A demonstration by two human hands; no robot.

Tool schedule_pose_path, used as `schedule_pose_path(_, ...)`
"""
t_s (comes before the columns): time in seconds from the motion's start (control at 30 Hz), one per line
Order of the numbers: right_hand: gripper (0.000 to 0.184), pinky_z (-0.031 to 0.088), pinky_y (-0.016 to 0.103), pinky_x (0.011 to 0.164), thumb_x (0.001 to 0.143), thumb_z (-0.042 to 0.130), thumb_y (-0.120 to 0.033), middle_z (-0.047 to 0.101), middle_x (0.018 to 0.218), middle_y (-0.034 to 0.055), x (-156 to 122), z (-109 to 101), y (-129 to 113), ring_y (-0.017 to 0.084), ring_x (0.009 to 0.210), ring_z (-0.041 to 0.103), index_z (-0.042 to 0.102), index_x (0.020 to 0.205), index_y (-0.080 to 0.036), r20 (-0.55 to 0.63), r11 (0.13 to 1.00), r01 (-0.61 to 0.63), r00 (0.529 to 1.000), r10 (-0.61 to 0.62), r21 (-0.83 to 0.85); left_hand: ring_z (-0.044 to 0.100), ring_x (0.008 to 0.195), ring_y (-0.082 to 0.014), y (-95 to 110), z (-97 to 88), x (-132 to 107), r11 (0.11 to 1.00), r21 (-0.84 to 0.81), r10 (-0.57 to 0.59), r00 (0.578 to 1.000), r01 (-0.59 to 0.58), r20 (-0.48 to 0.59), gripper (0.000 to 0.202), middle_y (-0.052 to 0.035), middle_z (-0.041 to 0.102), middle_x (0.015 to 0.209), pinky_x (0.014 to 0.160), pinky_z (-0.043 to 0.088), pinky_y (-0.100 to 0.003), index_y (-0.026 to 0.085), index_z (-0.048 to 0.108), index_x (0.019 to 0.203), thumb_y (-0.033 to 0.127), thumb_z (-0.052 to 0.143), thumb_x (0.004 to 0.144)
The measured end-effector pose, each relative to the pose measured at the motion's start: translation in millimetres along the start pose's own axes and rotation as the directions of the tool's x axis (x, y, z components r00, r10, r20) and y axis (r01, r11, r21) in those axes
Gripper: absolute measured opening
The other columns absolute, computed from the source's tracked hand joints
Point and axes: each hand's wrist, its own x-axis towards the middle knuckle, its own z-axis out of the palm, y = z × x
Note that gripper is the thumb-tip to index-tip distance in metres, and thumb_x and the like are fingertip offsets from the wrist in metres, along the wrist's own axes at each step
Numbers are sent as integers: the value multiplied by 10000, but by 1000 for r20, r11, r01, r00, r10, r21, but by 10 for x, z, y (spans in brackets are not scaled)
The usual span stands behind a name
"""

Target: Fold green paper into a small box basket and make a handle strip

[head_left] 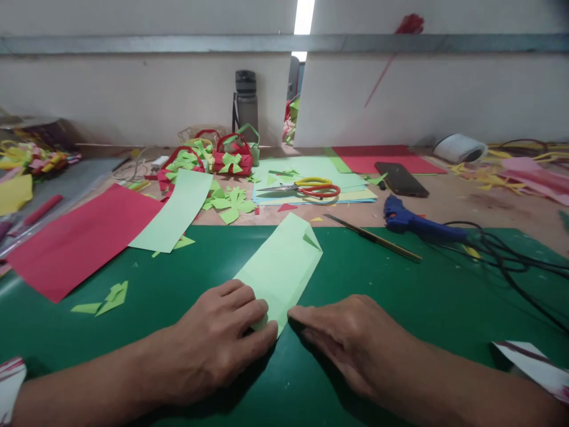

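Note:
A light green sheet of paper [278, 261] lies slanted on the green mat, with creases and a small folded flap at its far right corner. My left hand [224, 332] is closed on its near left part, fingers curled on top and thumb at the near end. At the sheet's near right edge, the fingertips of my right hand [351, 338] are pressed together and touch the paper. The undersides of both hands are hidden.
Left lie a red sheet [89, 237], a pale green strip [175, 207] and green scraps [111, 298]. Behind are scissors [311, 188], small red paper baskets [233, 160] and a bottle [246, 107]. Tweezers [373, 237], a blue glue gun [418, 222] with cable and a phone [402, 179] lie right.

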Motion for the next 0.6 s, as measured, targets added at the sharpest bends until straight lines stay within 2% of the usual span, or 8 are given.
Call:
schedule_pose_path(0.1,139,268,241,497,888,452,-220,559,597,-40,10,-122,-59,110,494,423,580,841,-243,120,986,-76,991,58,147,437,725,-196,-3,32,12,999,-29,-15,1000,15,6,192,-82,549,863,661,356,-359,147,543,1031,179,392,918)
schedule_pose_path(0.27,110,289,209,522,855,491,-178,513,607,-63,80,-266,-59,92,556,444,551,773,-220,215,912,-155,974,76,379,463,733,-189,-3,25,43,997,-74,-31,1000,31,1,180,-70,558,852,655,365,-334,161,556,979,171,387,919)
schedule_pose_path(0.33,119,284,200,491,854,481,-189,454,560,-73,97,-256,-31,83,513,401,565,773,-209,279,838,-238,954,108,491,474,713,-179,-2,22,53,995,-92,-48,998,45,-28,179,-61,558,817,645,378,-317,167,557,948,172,380,919)
schedule_pose_path(0.47,187,237,195,396,874,422,-210,396,486,-82,96,-194,8,79,432,340,605,903,-184,438,615,-436,885,160,657,513,715,-165,7,41,60,980,-176,-109,988,89,-108,190,-56,561,776,658,409,-281,174,543,862,154,363,916)
schedule_pose_path(0.53,214,259,184,400,888,395,-220,392,472,-83,84,-170,14,81,436,358,594,947,-166,469,525,-493,862,191,694,511,702,-162,12,55,64,963,-241,-153,981,120,-122,183,-54,561,767,641,403,-275,171,532,837,129,367,903)
schedule_pose_path(0.6,218,298,173,434,898,387,-231,387,472,-84,72,-159,16,81,459,387,583,956,-157,484,478,-533,843,233,698,496,682,-155,15,65,76,937,-309,-210,969,162,-128,166,-47,558,761,622,384,-272,167,515,807,99,385,883)
